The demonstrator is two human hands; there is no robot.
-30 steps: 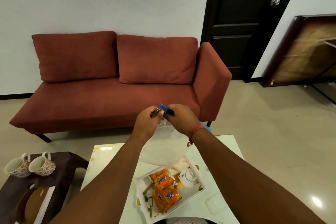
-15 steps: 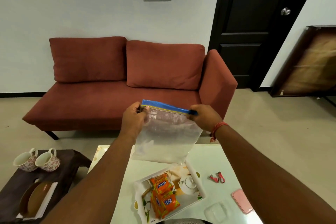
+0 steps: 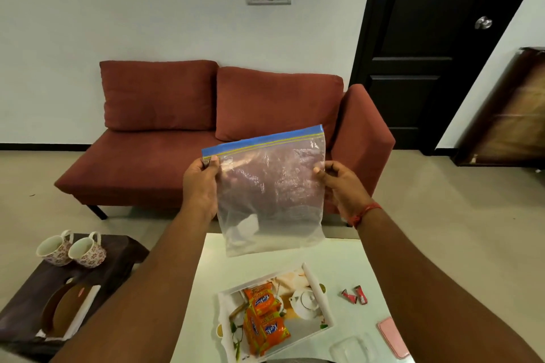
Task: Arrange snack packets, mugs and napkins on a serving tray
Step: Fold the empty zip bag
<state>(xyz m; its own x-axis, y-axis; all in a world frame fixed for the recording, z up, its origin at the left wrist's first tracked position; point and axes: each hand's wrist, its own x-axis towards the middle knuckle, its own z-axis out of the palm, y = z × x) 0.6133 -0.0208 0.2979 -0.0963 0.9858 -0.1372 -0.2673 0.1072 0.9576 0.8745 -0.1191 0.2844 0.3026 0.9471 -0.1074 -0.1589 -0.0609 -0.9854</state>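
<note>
I hold a clear zip bag point(image 3: 271, 194) with a blue seal strip up in front of me, stretched flat. My left hand point(image 3: 202, 183) pinches its left edge and my right hand point(image 3: 339, 186) pinches its right edge. Something small and white lies in the bag's bottom corner. Below on the white table sits a white serving tray point(image 3: 320, 289) printed with a teapot picture, holding several orange snack packets point(image 3: 265, 321). Two floral mugs point(image 3: 72, 250) stand on a dark side table at the left.
A red sofa point(image 3: 177, 162) stands behind the white table point(image 3: 348, 262). Two small red wrappers point(image 3: 354, 295), a pink flat object point(image 3: 392, 336) and a clear lid point(image 3: 351, 348) lie right of the tray. A brown oval dish point(image 3: 62, 309) rests on the dark side table point(image 3: 118, 253).
My hands moved apart from the bag's seal to its side edges and raised it, so the bag now hangs spread flat. The view has tilted a little.
</note>
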